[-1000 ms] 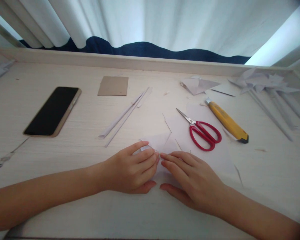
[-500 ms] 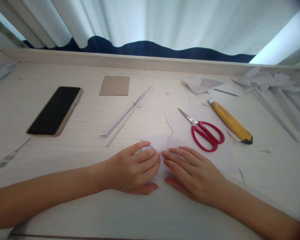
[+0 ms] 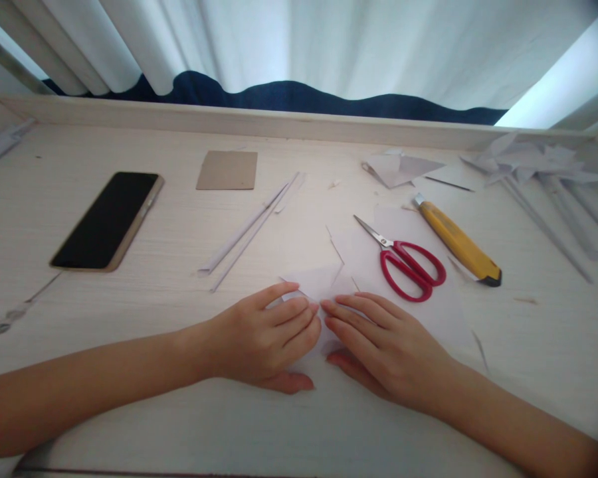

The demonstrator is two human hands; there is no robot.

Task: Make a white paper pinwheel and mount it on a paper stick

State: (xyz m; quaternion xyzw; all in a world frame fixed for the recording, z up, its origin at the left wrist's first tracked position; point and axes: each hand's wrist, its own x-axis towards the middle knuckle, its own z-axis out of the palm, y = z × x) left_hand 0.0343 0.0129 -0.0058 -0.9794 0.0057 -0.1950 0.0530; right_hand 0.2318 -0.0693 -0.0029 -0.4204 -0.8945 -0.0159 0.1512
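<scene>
A small white paper (image 3: 311,282) with cut corners lies at the middle of the table, partly hidden under both hands. My left hand (image 3: 266,338) presses its curled fingers on the paper's left part, the thumb held apart below. From the other side, my right hand (image 3: 389,345) keeps its fingers together on the paper, and its thumb is tucked by a curled lower edge. The two sets of fingertips nearly meet at the paper's middle. Just beyond my right hand lie red-handled scissors (image 3: 411,269), upon a larger white sheet (image 3: 443,318).
A yellow box cutter (image 3: 458,242) lies right of the scissors. Paper pinwheels (image 3: 533,159) on sticks fill the back right, near folded paper pieces (image 3: 403,169). Rolled paper sticks (image 3: 246,232), a cardboard square (image 3: 228,170) and a phone (image 3: 107,222) are to the left.
My left thumb has moved slightly down, away from the fingers. Otherwise both hands and the paper keep nearly the same place; the whole view shifts a little.
</scene>
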